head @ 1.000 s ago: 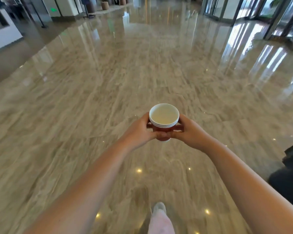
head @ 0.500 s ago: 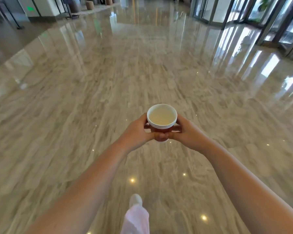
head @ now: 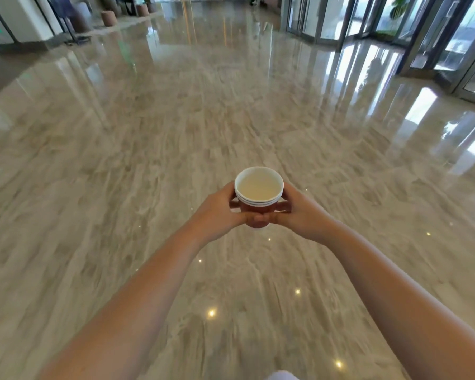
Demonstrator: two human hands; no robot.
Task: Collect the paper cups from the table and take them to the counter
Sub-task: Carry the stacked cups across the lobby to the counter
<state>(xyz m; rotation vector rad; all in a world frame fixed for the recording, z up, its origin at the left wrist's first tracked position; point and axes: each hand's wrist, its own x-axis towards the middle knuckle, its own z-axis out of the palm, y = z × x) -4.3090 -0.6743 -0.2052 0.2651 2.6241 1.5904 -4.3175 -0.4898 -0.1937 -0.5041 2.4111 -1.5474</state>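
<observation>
Several rims show at the top of the paper cups (head: 259,197), so this is a nested stack, carried upright over a wide polished stone floor (head: 176,138) with glass doors (head: 450,45) along the far right. No table or counter is in view, so I judge the collecting done and the carry under way. The stack sits straight ahead of the body, its long axis vertical, mouth up, midway between both arms, neither nearer. Left hand (head: 217,212) is curled narrowly round the stack's left wall; right hand (head: 299,212) mirrors it on the right wall, and the fingertips meet across the near side. Keeping the stack level matters most until the counter appears
</observation>
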